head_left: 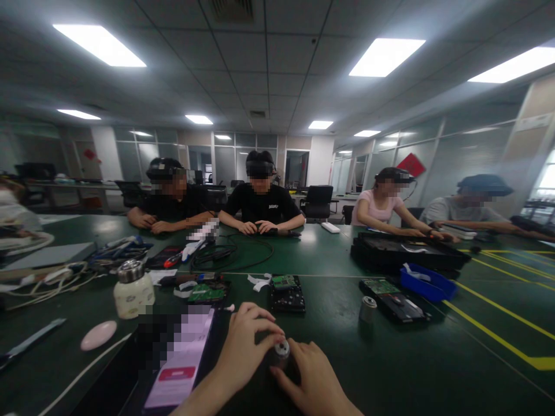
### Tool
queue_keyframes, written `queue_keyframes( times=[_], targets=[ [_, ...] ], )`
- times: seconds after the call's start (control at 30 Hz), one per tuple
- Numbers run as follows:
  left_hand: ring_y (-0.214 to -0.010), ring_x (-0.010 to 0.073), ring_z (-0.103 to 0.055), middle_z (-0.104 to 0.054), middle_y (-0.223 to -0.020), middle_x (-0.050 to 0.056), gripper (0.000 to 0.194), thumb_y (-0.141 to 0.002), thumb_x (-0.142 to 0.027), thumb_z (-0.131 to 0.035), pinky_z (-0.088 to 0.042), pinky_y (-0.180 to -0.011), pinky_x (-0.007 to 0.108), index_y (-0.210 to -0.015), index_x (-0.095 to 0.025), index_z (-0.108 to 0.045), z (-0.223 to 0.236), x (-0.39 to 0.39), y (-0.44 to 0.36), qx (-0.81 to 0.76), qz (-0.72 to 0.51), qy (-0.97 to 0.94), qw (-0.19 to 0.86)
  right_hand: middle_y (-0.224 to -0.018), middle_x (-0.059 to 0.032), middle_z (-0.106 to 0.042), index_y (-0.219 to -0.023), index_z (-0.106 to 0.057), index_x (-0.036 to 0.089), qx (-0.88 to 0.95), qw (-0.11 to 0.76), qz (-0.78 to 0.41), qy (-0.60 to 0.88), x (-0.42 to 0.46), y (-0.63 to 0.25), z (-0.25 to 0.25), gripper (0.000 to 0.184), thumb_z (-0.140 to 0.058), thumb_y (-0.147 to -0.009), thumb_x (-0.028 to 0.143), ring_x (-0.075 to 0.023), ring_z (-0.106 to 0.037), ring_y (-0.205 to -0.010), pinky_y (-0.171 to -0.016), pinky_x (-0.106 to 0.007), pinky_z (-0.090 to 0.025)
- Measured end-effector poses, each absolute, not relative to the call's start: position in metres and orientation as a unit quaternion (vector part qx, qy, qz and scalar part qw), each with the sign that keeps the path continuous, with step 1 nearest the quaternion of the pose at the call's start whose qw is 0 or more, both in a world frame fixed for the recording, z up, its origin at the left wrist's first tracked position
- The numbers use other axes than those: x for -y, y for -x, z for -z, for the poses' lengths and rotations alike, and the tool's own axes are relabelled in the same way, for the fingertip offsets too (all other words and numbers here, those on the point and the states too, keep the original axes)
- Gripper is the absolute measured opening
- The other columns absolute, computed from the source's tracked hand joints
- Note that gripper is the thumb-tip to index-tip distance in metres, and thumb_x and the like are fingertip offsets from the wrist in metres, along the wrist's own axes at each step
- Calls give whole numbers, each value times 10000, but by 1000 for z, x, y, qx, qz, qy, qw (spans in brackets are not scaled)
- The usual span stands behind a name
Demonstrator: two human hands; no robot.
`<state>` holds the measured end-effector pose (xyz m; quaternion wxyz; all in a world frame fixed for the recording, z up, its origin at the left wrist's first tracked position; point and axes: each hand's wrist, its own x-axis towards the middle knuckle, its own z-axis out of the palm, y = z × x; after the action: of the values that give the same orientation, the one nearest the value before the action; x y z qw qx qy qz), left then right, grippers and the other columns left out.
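Both my hands meet low in the middle of the view on a small round silver part [281, 349] that rests on the dark green table [347, 370]. My left hand [245, 341] curls over its top with pinched fingers. My right hand [312, 378] grips it from the right and below. Beyond my hands lies a black hard drive with a green circuit board [286, 292]. A second board [208, 292] lies to its left, and a small silver cylinder [367, 309] stands to the right.
A phone with a lit pink screen [182, 361] lies left of my hands, near a cream jar [132, 294] and a pink disc [99, 335]. A blue tray [427, 282] and opened black equipment [407, 251] sit at right. Several people work across the table among cables [234, 251].
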<state>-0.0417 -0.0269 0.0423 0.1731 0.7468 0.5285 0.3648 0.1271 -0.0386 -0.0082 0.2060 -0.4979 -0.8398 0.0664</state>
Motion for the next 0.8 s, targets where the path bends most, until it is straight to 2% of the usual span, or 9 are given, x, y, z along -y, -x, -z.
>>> queue_keyframes(
  times=[0.13,0.3,0.43,0.5,0.6,0.8],
  targets=[
    [-908,220,-528,-682,-828,12,161,-762,-389,-603,-360,-861,355,-766,-287,-727,-30,19,48,-579,-395,-694,162,-926,-51,-659,-981,-568,192,835,209,-68,504,39,-127,7,243,-541,-827,378,-220,-586,-816,-779,-320,-356],
    [-873,221,-537,-658,-800,35,177,-763,-337,-587,-379,-828,342,-735,-227,-723,4,14,51,-604,-355,-693,173,-929,-40,-655,-973,-570,201,834,217,-73,501,41,-127,6,225,-534,-833,374,-218,-581,-818,-745,-307,-358],
    [-895,221,-522,-638,-857,44,185,-761,-329,-598,-387,-823,337,-861,-227,-716,17,13,50,-609,-360,-688,164,-922,-41,-656,-983,-567,195,835,218,-72,500,40,-127,6,233,-536,-834,372,-215,-585,-809,-768,-315,-352],
    [-900,225,-511,-621,-863,42,194,-755,-348,-613,-388,-831,349,-892,-259,-719,17,13,50,-608,-362,-687,168,-911,-46,-656,-973,-569,191,836,213,-72,501,39,-127,7,239,-532,-836,383,-218,-584,-805,-761,-316,-354],
    [-907,228,-499,-601,-860,39,165,-753,-393,-621,-382,-856,371,-822,-292,-732,9,14,47,-601,-389,-676,173,-902,-56,-653,-976,-572,184,835,206,-70,505,38,-127,8,253,-524,-838,391,-223,-579,-796,-735,-313,-360],
    [-928,219,-503,-604,-858,31,166,-780,-384,-594,-387,-886,370,-762,-263,-707,-10,27,33,-529,-455,-686,205,-919,-39,-653,-983,-573,198,839,214,-88,492,38,-128,10,212,-536,-827,338,-207,-581,-811,-737,-296,-365]
  ],
)
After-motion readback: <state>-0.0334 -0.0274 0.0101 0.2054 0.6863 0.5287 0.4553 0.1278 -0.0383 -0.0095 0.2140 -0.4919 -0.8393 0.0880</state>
